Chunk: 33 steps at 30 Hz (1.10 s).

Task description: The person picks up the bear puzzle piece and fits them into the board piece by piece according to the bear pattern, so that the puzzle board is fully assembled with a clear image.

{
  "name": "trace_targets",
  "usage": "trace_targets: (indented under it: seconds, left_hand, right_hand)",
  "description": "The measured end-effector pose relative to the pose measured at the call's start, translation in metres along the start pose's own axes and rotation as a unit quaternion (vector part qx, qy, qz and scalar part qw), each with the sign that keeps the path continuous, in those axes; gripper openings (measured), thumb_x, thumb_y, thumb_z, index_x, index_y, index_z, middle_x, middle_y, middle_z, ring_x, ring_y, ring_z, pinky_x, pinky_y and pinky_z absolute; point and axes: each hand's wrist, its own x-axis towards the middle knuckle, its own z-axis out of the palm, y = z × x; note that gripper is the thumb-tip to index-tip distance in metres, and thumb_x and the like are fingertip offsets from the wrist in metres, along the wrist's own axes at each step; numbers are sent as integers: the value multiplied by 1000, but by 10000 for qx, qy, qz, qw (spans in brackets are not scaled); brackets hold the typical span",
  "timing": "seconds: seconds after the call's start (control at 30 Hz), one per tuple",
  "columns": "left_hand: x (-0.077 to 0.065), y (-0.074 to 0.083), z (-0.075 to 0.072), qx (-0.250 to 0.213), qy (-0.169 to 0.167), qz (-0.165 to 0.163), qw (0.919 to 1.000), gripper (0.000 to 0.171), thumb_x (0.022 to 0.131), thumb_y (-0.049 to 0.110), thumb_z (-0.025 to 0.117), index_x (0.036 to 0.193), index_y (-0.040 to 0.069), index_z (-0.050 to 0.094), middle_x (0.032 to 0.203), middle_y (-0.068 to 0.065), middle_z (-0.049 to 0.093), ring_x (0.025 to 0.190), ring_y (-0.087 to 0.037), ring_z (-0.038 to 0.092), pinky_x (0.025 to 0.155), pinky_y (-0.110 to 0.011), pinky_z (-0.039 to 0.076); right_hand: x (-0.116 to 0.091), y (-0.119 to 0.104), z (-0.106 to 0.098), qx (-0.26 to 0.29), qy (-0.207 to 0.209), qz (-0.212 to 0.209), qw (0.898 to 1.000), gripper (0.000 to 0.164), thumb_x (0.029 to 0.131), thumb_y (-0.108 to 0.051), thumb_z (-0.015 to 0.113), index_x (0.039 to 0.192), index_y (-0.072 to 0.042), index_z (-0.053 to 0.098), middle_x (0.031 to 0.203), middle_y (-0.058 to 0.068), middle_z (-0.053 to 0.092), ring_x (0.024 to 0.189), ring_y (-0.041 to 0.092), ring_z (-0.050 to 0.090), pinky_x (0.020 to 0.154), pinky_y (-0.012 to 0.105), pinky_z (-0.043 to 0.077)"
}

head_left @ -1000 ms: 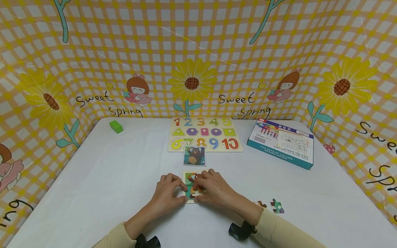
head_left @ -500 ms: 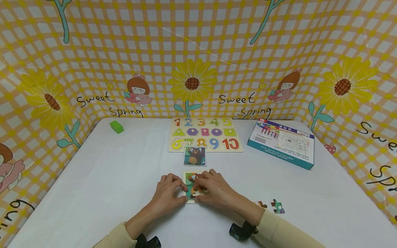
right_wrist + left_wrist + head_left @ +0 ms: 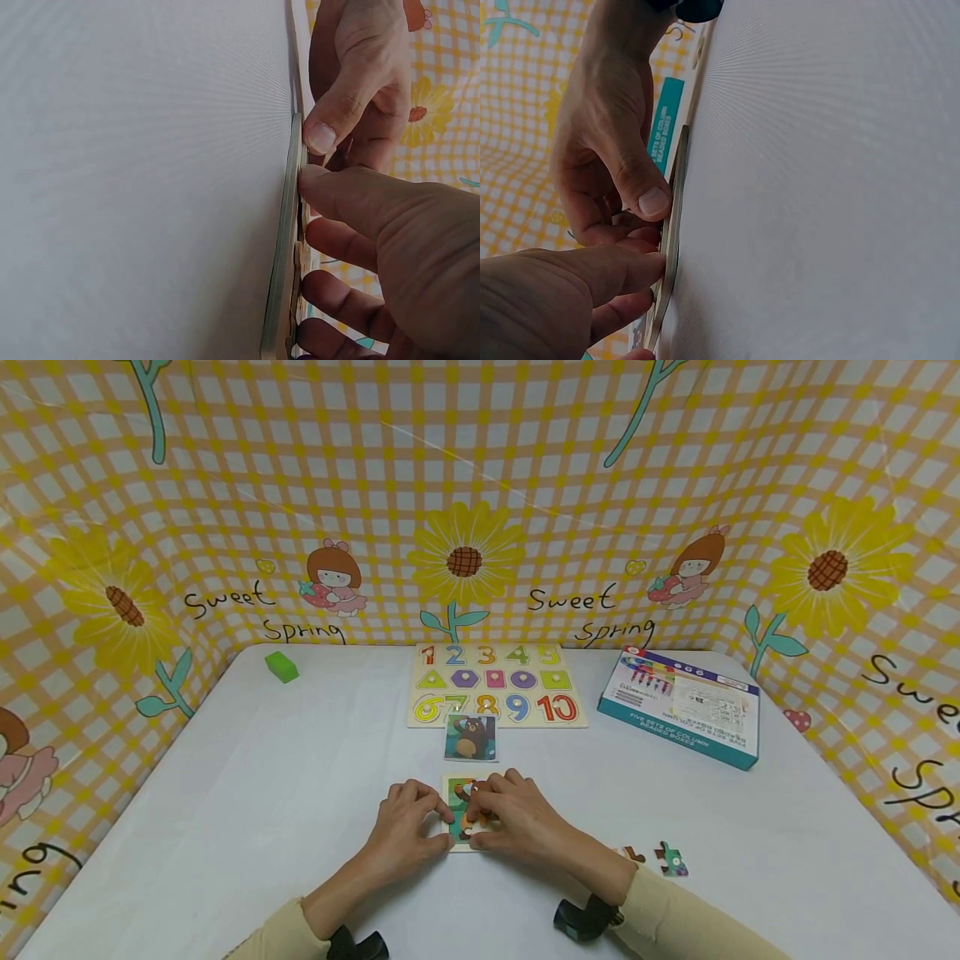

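Observation:
A small jigsaw puzzle board [image 3: 446, 787] with a bear picture lies flat near the front of the table, partly covered by the hands. My left hand [image 3: 405, 827] holds its left side, thumb and forefinger on the edge. Over the right half, my right hand [image 3: 521, 818] has its thumb and curled fingers on a puzzle piece [image 3: 467, 825], mostly hidden under them. Both wrist views show the board [image 3: 672, 251] edge-on; in the right wrist view, pieces stand slightly proud of the board [image 3: 279, 277]. Just beyond it lies a square bear picture card [image 3: 470, 739].
Two loose puzzle pieces [image 3: 672, 859] lie beside the right forearm, one partly hidden by it. Farther back are a wooden number board [image 3: 497, 687], a boxed bead set [image 3: 678, 710] at right and a green block [image 3: 281, 667] at left. A checked cloth [image 3: 480, 468] rises behind.

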Motion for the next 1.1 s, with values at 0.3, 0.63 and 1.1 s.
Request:
trace_targets:
  seconds: [0.3,0.63,1.1]
  left_hand:
    - [-1,0,0,67,49,27,10000,14,71,15,73,80,20,63,101,-2,50,102,-22,40,89,-47,33]
    - [-1,1,1,79,49,15,10000,14,71,15,72,80,20,63,101,-2,50,101,-22,40,89,-48,33]
    - [1,-1,1,74,-25,-36,10000,15,70,17,74,81,20,64,103,-2,50,102,-23,40,90,-48,32]
  right_hand:
    - [0,0,0,-3,-52,47,10000,21,72,-32,80,86,-24,65,89,-7,52,85,12,37,72,29,28]
    - [1,2,2,34,-11,-21,10000,17,74,-29,78,84,-25,64,88,-8,52,84,12,37,71,30,28]
    - [1,2,2,76,-98,43,9999,18,73,-30,79,83,-25,64,92,-6,54,86,13,37,72,31,28]
